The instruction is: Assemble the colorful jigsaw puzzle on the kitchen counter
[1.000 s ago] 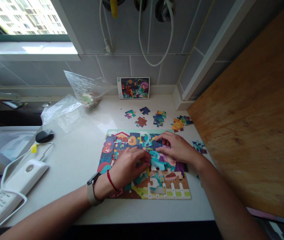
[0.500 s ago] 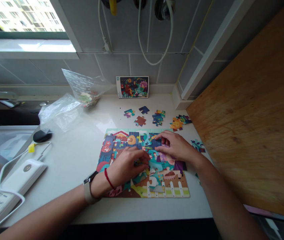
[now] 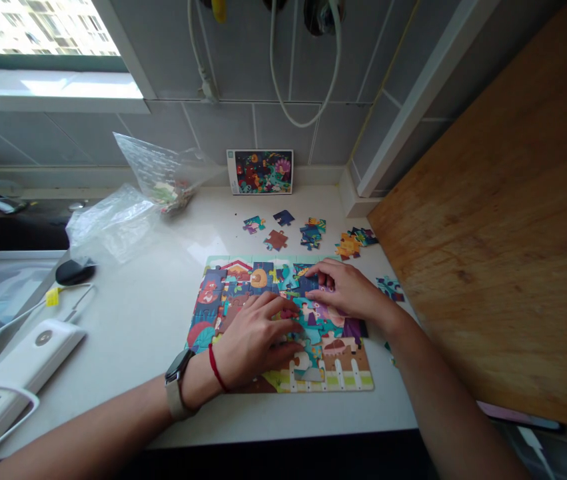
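Head camera, and here we are: the jigsaw [image 3: 316,319] lies flat on the counter [image 3: 133,313], with both hands over it. The left hand [image 3: 258,330] reaches in from seven o'clock, fingers loosely fanned, no piece visible in them; whether they press down, I can't tell. The right hand [image 3: 340,287], towards one o'clock, has thumb and forefinger parted at a dark blue patch; whether it has hold of a piece is hidden.

Now the danger! That teal piece [image 3: 310,368], near five o'clock, seems to overlap the fence strip, so a dragging left hand could knock it askew. The right forearm passes close to a stray bit [image 3: 392,353] around four, and a careless elbow might sweep it away.

Count them: two hands, one jigsaw, one picture card [image 3: 263,172] at twelve. Three single pieces sit between eleven and twelve: one teal-and-pink [image 3: 254,224], one navy [image 3: 284,218], one brown [image 3: 276,240]. Three clusters follow: one blue [image 3: 312,233], one orange-topped [image 3: 348,246], one teal [image 3: 390,288], from half past twelve to half past two, overlapping too much to count within.
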`<state>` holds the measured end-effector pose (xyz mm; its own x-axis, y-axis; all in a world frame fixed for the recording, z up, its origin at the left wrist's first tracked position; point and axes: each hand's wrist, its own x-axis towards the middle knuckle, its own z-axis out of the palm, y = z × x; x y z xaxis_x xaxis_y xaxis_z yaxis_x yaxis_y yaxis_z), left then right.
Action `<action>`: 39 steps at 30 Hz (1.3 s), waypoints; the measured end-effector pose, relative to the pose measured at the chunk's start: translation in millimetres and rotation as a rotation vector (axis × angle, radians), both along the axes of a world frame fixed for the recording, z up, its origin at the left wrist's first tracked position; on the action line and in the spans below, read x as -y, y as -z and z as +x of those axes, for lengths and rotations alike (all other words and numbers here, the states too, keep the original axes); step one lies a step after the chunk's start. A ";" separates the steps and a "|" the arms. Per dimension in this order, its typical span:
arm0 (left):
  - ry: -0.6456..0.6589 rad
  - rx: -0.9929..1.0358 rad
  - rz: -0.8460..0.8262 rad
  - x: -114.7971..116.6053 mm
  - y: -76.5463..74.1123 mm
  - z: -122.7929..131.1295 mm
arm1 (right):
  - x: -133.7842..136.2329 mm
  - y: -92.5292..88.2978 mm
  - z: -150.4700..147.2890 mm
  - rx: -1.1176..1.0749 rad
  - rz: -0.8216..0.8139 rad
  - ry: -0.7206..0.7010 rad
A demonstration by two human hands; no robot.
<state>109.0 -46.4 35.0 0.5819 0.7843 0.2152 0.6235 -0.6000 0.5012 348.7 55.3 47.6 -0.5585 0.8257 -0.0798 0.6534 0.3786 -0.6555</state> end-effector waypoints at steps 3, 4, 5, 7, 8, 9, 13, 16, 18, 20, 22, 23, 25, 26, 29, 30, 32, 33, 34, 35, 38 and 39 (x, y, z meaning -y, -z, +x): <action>0.023 0.033 0.031 -1.2 3.5 -0.1 | -0.5 1.3 0.5 0.004 0.000 0.002; 0.032 0.042 0.047 -1.6 4.5 -0.2 | -0.6 1.8 0.7 0.004 -0.002 0.001; 0.042 0.048 0.063 -2.0 5.3 -0.3 | -0.7 2.3 0.8 0.004 -0.004 -0.001; 0.065 0.060 0.094 -2.7 6.4 -0.7 | -0.9 3.0 1.0 0.002 -0.004 -0.004; 0.078 0.062 0.104 -3.1 6.7 -1.0 | -1.0 3.1 1.0 0.004 -0.003 -0.006; 0.090 0.064 0.111 -3.5 6.9 -1.5 | -1.0 3.0 1.0 0.006 -0.003 -0.007; 0.133 0.049 0.119 -4.4 6.9 -4.0 | -0.9 1.0 0.5 0.015 -0.009 -0.009; 0.157 0.025 0.110 -3.8 5.3 -5.2 | -0.5 0.6 0.9 0.010 -0.013 -0.008; 0.162 0.013 0.105 -2.8 3.4 -5.1 | -0.3 1.3 1.5 0.003 -0.008 -0.006; 0.170 -0.001 0.100 -1.3 1.2 -4.1 | -0.3 2.2 2.0 -0.003 -0.005 -0.008; 0.184 -0.016 0.101 0.7 -0.6 -2.6 | -0.5 2.5 1.9 -0.007 -0.003 -0.011; 0.192 -0.020 0.105 2.0 -1.2 -1.7 | -0.6 2.5 1.7 -0.008 -0.004 -0.011; 0.202 -0.021 0.120 4.9 -1.9 -0.3 | -0.6 2.1 1.1 -0.008 -0.004 -0.006; 0.205 -0.018 0.129 6.4 -2.1 0.3 | -0.6 1.9 0.8 -0.009 -0.004 -0.003; 0.209 -0.017 0.136 10.8 -2.5 1.5 | -0.3 1.6 0.3 -0.013 -0.001 0.000; 0.208 -0.017 0.129 12.1 -2.6 1.8 | -0.2 1.5 0.4 -0.013 -0.001 0.000; 0.196 -0.017 0.107 14.7 -2.6 2.7 | -0.2 1.8 0.8 -0.013 -0.001 0.001; 0.185 -0.018 0.095 15.8 -2.4 3.3 | -0.2 2.0 1.1 -0.013 -0.001 -0.001; 0.174 -0.018 0.083 16.8 -2.0 4.1 | -0.2 2.2 1.3 -0.015 0.001 -0.001; 0.166 -0.018 0.074 17.7 -1.5 5.0 | -0.3 2.4 1.6 -0.017 0.003 -0.002; 0.161 -0.002 0.075 19.1 0.4 8.3 | -0.5 2.8 1.8 -0.011 0.003 0.004; 0.162 0.006 0.080 19.4 1.1 9.5 | -0.5 2.8 1.6 -0.007 0.001 0.007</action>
